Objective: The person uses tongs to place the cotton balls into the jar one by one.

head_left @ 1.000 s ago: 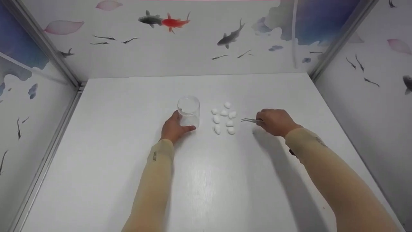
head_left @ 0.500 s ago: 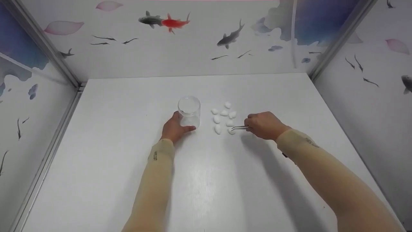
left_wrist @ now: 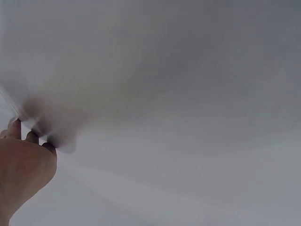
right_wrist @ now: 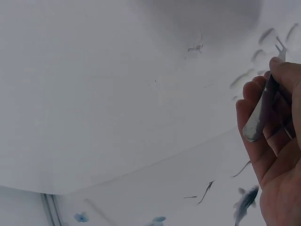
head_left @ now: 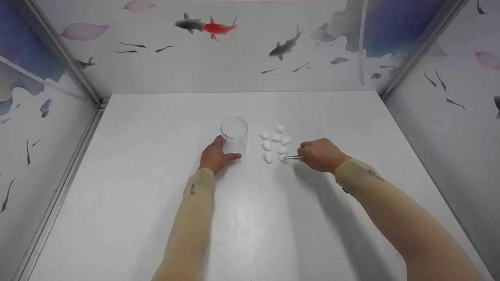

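Observation:
A clear, lidless plastic jar (head_left: 234, 146) stands upright on the white table. My left hand (head_left: 216, 156) holds it low, thumb in front and fingers behind; fingertips (left_wrist: 32, 136) press its wall in the left wrist view. To the right of the jar lie several small white lumps (head_left: 267, 145) that look like cotton balls. My right hand (head_left: 323, 155) grips metal tweezers (head_left: 293, 157) with bent tips, also plain in the right wrist view as tweezers (right_wrist: 257, 117) between thumb and fingers. Their tips are at the nearest right cotton ball (head_left: 283, 159); whether they pinch it cannot be told.
White panels printed with fish (head_left: 284, 45) and blue washes enclose the table (head_left: 136, 128) at the back and both sides. Metal corner posts (head_left: 422, 50) join them. Beige sleeves (head_left: 197, 218) cover both forearms.
My right hand has moved left and slightly nearer with the tweezers, bringing their tips to the front right cotton ball. The left hand keeps its hold on the jar. The head view shifts slightly.

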Tool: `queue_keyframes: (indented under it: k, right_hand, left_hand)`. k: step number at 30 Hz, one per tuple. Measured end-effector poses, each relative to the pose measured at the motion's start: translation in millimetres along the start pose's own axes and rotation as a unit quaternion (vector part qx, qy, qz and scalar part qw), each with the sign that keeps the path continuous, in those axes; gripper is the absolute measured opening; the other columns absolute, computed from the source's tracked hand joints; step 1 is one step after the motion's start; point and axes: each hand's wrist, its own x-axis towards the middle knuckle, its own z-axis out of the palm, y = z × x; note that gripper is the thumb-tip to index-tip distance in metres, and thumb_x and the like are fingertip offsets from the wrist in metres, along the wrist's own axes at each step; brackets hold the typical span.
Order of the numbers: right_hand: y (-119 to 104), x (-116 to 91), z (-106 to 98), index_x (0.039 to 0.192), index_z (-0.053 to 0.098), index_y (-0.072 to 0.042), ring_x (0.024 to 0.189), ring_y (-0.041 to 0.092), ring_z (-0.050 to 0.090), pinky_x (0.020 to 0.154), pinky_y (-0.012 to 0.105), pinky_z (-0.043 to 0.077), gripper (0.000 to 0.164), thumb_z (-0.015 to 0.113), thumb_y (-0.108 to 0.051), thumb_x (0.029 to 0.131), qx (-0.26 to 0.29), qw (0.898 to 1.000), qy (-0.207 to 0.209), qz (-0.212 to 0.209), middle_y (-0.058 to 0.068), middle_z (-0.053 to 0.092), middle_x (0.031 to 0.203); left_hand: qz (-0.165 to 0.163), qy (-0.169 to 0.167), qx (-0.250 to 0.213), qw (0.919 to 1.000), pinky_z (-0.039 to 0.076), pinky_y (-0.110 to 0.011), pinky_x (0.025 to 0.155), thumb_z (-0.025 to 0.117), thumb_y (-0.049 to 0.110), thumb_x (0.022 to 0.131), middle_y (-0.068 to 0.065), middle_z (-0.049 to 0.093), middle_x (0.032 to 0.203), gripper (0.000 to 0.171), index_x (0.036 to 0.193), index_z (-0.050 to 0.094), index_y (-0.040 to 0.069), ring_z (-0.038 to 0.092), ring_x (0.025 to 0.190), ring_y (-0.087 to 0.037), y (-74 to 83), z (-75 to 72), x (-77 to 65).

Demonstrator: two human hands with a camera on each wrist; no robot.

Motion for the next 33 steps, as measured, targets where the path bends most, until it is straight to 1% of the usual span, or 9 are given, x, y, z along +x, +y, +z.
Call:
queue_keyframes:
  k: [3,6,10,14,18,22,26,29,33]
  right_hand:
    - [0,1,2,0.079,0.069,-0.007,0.055,0.018,0.057,0.051,0.038,0.054,0.009,0.077,-0.006,0.084,-0.012,1.0,0.001,-0.005,0.003,0.062,0.071]
    - [2,2,2,0.075,0.069,-0.008,0.051,0.016,0.053,0.046,0.036,0.051,0.01,0.076,-0.006,0.084,-0.024,1.0,0.013,-0.012,0.002,0.059,0.067]
    - [6,1,-1,0.074,0.071,-0.009,0.049,0.014,0.05,0.044,0.035,0.049,0.01,0.075,-0.005,0.082,-0.009,0.999,0.036,-0.008,0.0,0.059,0.065]
    - [8,3,-12,0.073,0.072,-0.009,0.049,0.013,0.049,0.044,0.034,0.048,0.011,0.072,-0.002,0.082,0.009,0.999,0.052,-0.003,0.0,0.06,0.064]
    - [10,11,-28,0.075,0.073,-0.008,0.048,0.013,0.048,0.044,0.034,0.048,0.011,0.07,-0.002,0.083,0.019,0.998,0.064,0.0,0.0,0.059,0.064]
    - [10,30,-50,0.072,0.072,-0.009,0.047,0.015,0.048,0.042,0.036,0.048,0.014,0.07,-0.003,0.085,0.024,0.994,0.103,0.001,0.0,0.057,0.062]
    - [3,59,-73,0.072,0.072,-0.009,0.048,0.019,0.05,0.042,0.039,0.047,0.015,0.069,-0.004,0.085,0.028,0.989,0.144,-0.001,0.001,0.057,0.062]
    - [-7,81,-83,0.075,0.073,-0.009,0.05,0.02,0.054,0.043,0.04,0.048,0.013,0.068,-0.005,0.086,0.031,0.987,0.157,-0.003,0.002,0.059,0.064]
    - [-22,103,-85,0.079,0.076,-0.01,0.053,0.019,0.056,0.046,0.039,0.05,0.013,0.067,-0.007,0.088,0.041,0.987,0.153,-0.009,0.001,0.062,0.067]
  left_hand:
    - [-0.004,-0.002,0.005,1.0,0.029,-0.037,0.117,0.085,0.045,0.077,-0.007,0.044,0.153,0.099,0.154,0.034,0.012,0.038,0.141,-0.025,0.3,0.2,-0.3]
    - [-0.008,-0.001,0.004,1.0,0.029,-0.037,0.117,0.085,0.045,0.077,-0.007,0.043,0.153,0.1,0.155,0.033,0.012,0.038,0.141,-0.025,2.0,-0.4,0.2]
    - [-0.009,0.002,0.001,1.0,0.029,-0.039,0.118,0.086,0.046,0.076,-0.008,0.044,0.153,0.101,0.156,0.032,0.013,0.038,0.141,-0.027,2.8,-0.3,1.1]
    - [-0.01,0.004,0.003,0.9999,0.028,-0.039,0.118,0.085,0.047,0.076,-0.008,0.043,0.153,0.103,0.156,0.031,0.013,0.037,0.141,-0.027,1.4,0.5,1.3]
    - [-0.012,0.002,0.002,0.9999,0.028,-0.04,0.118,0.085,0.047,0.076,-0.008,0.043,0.153,0.102,0.156,0.031,0.013,0.038,0.141,-0.027,0.1,0.6,-0.3]
    - [-0.008,0.002,-0.001,1.0,0.03,-0.04,0.117,0.085,0.045,0.077,-0.007,0.047,0.151,0.099,0.155,0.033,0.014,0.041,0.139,-0.027,0.1,-1.2,-0.7]
    - [-0.01,0.007,0.001,0.9999,0.03,-0.04,0.117,0.085,0.046,0.076,-0.007,0.047,0.15,0.1,0.155,0.033,0.014,0.041,0.139,-0.027,-1.0,-2.2,0.1]
    - [-0.017,0.008,0.0,0.9998,0.028,-0.04,0.118,0.086,0.046,0.076,-0.007,0.046,0.151,0.101,0.156,0.033,0.014,0.039,0.14,-0.027,-0.7,-1.4,0.0]
    - [-0.02,0.007,-0.002,0.9998,0.029,-0.04,0.117,0.086,0.045,0.076,-0.005,0.048,0.149,0.098,0.154,0.035,0.016,0.04,0.139,-0.025,1.9,2.4,-0.5]
